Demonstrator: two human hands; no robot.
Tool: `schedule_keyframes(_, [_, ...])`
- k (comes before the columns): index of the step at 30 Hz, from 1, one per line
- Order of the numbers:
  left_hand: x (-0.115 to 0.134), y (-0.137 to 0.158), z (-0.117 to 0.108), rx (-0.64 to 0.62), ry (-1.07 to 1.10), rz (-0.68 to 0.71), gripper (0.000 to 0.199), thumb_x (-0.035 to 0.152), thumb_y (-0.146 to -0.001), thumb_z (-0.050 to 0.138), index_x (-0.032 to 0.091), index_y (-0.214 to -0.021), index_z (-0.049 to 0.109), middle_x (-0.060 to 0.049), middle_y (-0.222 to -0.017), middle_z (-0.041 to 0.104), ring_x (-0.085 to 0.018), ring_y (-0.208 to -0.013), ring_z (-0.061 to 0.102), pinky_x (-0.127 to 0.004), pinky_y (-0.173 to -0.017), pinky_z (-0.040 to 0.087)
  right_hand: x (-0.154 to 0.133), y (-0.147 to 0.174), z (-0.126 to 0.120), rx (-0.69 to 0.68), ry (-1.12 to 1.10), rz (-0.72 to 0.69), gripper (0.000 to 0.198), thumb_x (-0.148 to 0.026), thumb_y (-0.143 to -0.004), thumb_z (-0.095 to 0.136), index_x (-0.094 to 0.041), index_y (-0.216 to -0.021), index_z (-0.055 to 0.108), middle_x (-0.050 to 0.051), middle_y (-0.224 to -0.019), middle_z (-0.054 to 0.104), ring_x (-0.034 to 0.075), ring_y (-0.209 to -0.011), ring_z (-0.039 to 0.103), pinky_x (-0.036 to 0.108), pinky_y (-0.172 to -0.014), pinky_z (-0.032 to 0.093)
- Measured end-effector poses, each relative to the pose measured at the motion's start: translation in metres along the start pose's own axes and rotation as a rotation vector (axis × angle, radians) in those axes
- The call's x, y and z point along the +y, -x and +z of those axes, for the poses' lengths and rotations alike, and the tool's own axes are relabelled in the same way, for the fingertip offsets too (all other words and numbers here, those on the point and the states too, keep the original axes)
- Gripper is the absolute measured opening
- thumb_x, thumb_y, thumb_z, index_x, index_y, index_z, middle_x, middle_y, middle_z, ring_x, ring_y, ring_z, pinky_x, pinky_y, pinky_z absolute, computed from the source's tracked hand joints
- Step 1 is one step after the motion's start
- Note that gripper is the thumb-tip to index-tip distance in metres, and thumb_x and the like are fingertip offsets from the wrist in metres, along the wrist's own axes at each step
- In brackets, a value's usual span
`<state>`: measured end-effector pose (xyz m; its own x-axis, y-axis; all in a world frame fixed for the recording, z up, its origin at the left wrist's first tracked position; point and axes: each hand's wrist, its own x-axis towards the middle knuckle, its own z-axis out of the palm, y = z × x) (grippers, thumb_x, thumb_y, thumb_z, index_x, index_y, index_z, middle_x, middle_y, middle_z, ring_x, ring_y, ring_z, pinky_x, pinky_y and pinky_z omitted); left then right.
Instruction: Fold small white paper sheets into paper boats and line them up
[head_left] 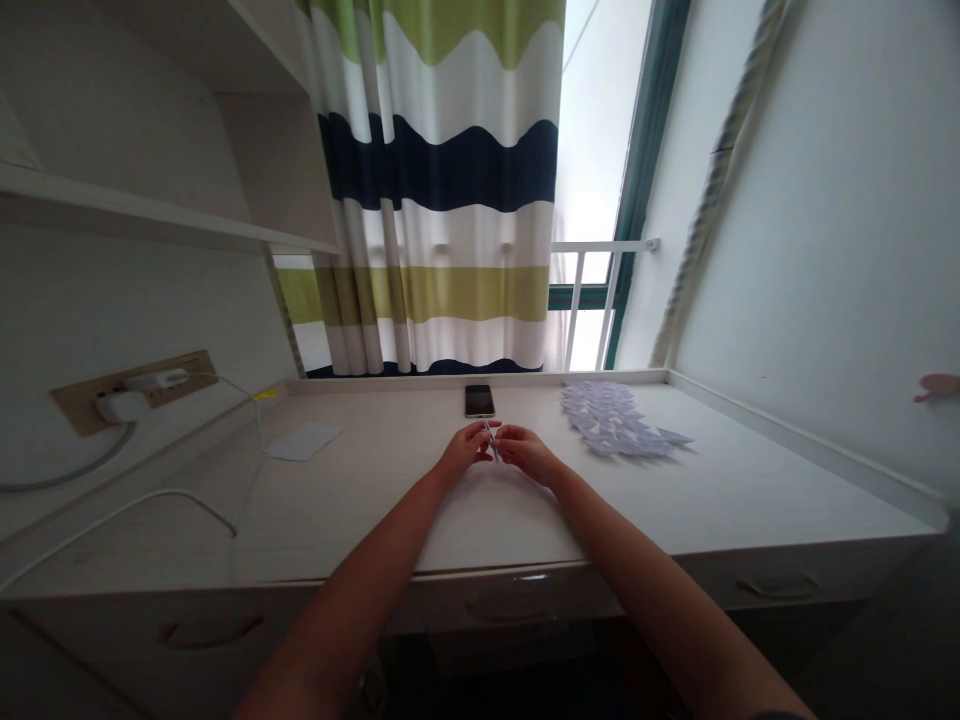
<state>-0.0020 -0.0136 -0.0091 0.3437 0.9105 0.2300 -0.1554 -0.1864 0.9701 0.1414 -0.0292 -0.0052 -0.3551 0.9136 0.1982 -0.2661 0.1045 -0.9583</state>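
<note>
My left hand (463,449) and my right hand (526,452) meet over the middle of the white desk (495,530). Between them is a small folded piece of white paper (491,440), upright and seen nearly edge-on, with the fingers of both hands closed on it. Its exact shape is mostly hidden by the fingers. Just beyond my hands lies a black smartphone (479,400), flat on the desk. To the right spreads a pile of small folded paper pieces (611,420), pointed and overlapping in rows.
Flat sheets of white paper (304,440) lie at the left. A white cable (187,493) runs over the desk's left side from plugs in a wall socket (135,390). A low ledge edges the desk, with a striped curtain (450,240) behind. Shelves (150,205) overhang the left.
</note>
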Motion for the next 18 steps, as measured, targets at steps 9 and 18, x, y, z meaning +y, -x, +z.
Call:
schedule_keyframes(9, [0.0009, -0.0003, 0.0002, -0.062, 0.146, -0.060, 0.041, 0.025, -0.062, 0.063, 0.016, -0.102, 0.057, -0.006, -0.084, 0.060, -0.015, -0.074, 0.056, -0.032, -0.068, 0.046, 0.0051, -0.0025, -0.0058, -0.038, -0.097, 0.012, 0.017, -0.024, -0.057, 0.069, -0.016, -0.065, 0.057, -0.001, -0.065, 0.058, 0.010, -0.063, 0.054, 0.026, -0.064, 0.041])
schedule_keyframes(18, [0.0045, 0.0006, 0.0006, -0.004, 0.186, -0.077, 0.028, 0.024, -0.065, 0.058, 0.014, -0.091, 0.061, -0.006, -0.081, 0.060, -0.015, -0.073, 0.055, -0.031, -0.067, 0.046, 0.0022, -0.0009, -0.0043, 0.003, -0.116, -0.003, 0.015, -0.023, -0.058, 0.069, -0.017, -0.064, 0.057, -0.002, -0.064, 0.056, 0.009, -0.059, 0.051, 0.025, -0.061, 0.041])
